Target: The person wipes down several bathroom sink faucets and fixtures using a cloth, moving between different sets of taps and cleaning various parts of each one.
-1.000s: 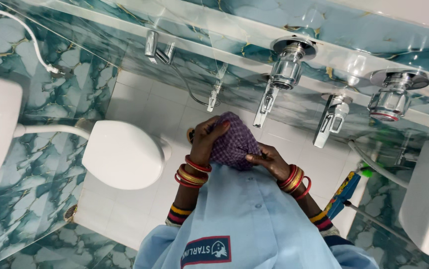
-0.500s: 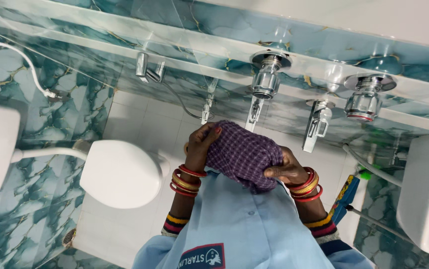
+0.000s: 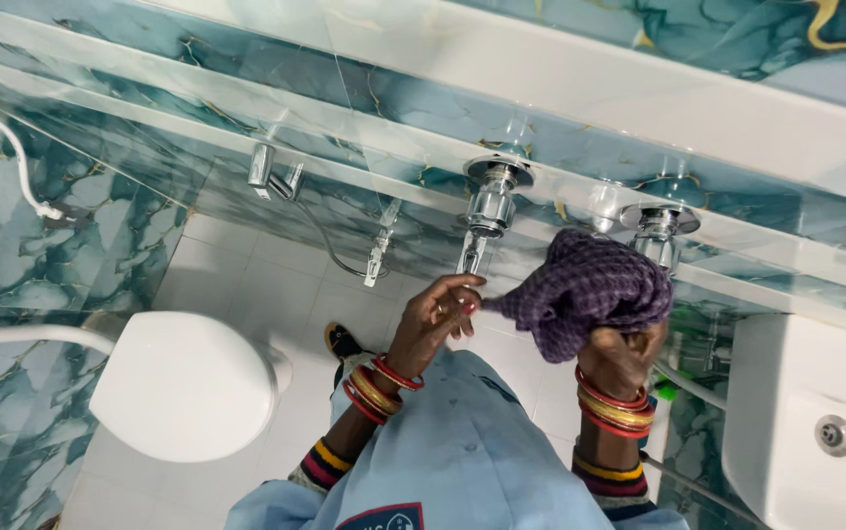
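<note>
1. The right hand (image 3: 621,355), right of centre in the frame, is closed around a bunched purple checked cloth (image 3: 588,288); the cloth covers the fingers and is pressed up against a chrome wall tap (image 3: 660,233) just above it.
2. The left hand (image 3: 435,324), at the centre of the frame, has its fingers loosely curled, the fingertips pinching the trailing left corner of the same cloth.
3. That hand sits just below the spout of a second chrome tap (image 3: 490,211), fixed to the wall left of the first; whether it touches the spout I cannot tell.
4. Both wrists carry stacked red and gold bangles (image 3: 376,390), and both arms come out of light blue sleeves (image 3: 462,456) at the bottom centre.
5. Further left along the wall hangs a small chrome spray handle (image 3: 377,257) on a thin hose, and beyond it a chrome holder (image 3: 274,175).
6. A white toilet with its lid (image 3: 184,385) shut fills the lower left of the frame.
7. A white basin (image 3: 816,422) stands at the lower right edge.
8. The wall is tiled in teal marble pattern (image 3: 70,226), and the floor (image 3: 266,285) in pale square tiles.
</note>
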